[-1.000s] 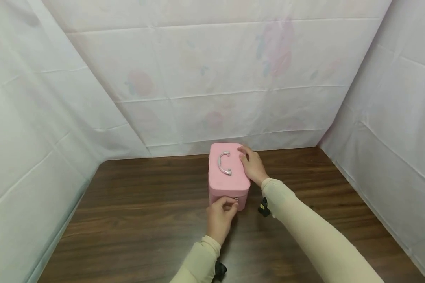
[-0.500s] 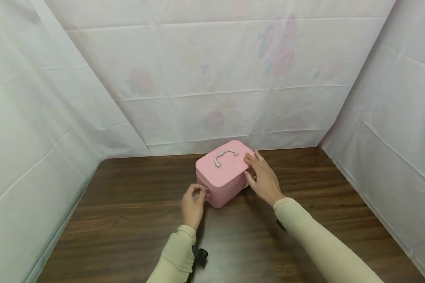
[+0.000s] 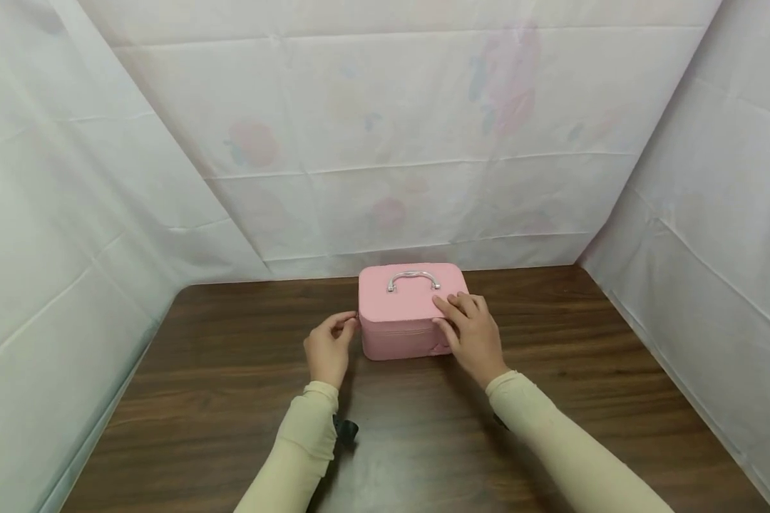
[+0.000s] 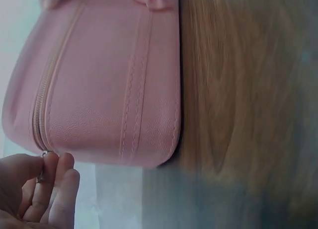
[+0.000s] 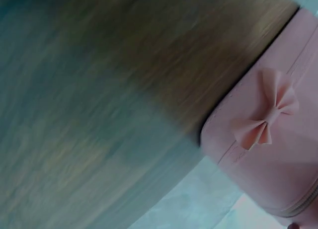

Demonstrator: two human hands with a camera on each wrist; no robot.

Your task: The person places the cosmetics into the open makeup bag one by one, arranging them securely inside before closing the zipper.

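A pink case (image 3: pixel 406 320) with a silver handle (image 3: pixel 413 278) stands on the wooden table (image 3: pixel 231 399), its long side facing me. My left hand (image 3: pixel 348 323) is at the case's left end and pinches the small metal zipper pull (image 4: pixel 44 153) between thumb and fingers (image 4: pixel 62 177). My right hand (image 3: pixel 452 313) lies on the lid's front right corner, fingers fairly straight on top and thumb against the front face. In the right wrist view a pink bow (image 5: pixel 263 120) shows on the case's front. The zipper line (image 4: pixel 42 100) runs along the case's side.
White cloth sheets (image 3: pixel 385 142) wall in the table at the back, left and right. The case stands close to the back sheet. Bare dark wood stretches to the left, right and front of the case.
The case has turned from lengthwise to broadside toward me. My left hand has moved left around its corner with the zipper pull. My right hand has shifted to the front right corner.
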